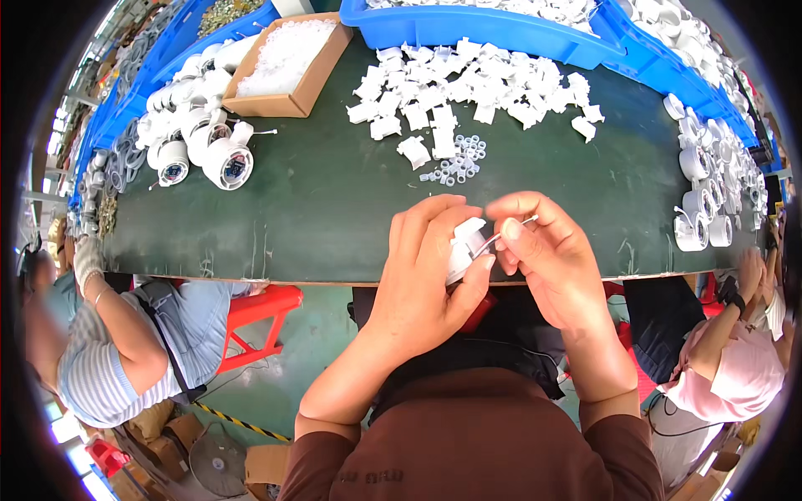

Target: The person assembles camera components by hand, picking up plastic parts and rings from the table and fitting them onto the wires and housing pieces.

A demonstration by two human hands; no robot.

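Observation:
My left hand [422, 271] is wrapped round a white plastic housing [462, 252], held over the table's near edge. A thin cable [491, 244] runs from the housing to my right hand [547, 255], where thumb and forefinger pinch it. A small pale end of the cable sticks out past those fingertips. Part of the housing is hidden by my left fingers. Just beyond my hands lies a loose cluster of small clear plastic rings [455, 167]. Behind them many white plastic brackets [476, 88] are spread over the dark green table [317, 200].
White camera-like units [228, 163] stand at the left, beside a cardboard box [322, 67] of small translucent pieces. Blue bins [493, 32] line the back. White round housings [693, 230] are stacked at the right. One person [125, 351] sits left by a red stool [261, 309], another [718, 359] right.

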